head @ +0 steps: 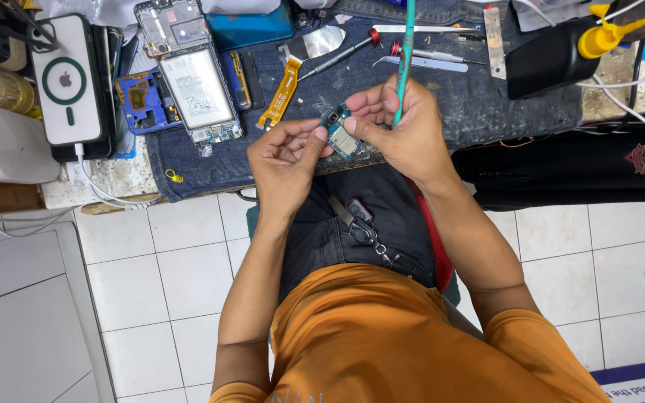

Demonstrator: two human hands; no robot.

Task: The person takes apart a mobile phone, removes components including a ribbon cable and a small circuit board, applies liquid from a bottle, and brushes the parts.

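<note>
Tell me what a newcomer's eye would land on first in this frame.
Both hands meet at centre: the left hand and right hand pinch a small circuit board, and the right also grips a teal tool. Up left, an opened phone lies on the denim mat.

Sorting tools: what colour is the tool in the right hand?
Teal tool, head view.

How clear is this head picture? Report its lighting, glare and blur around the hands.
Head view: even, soft light with faint shadows; the small circuit board between left hand and right hand is sharp. Mild glare on the opened phone and metal spatula. Wide-angle bending shows at the floor tiles. No motion blur.
</note>
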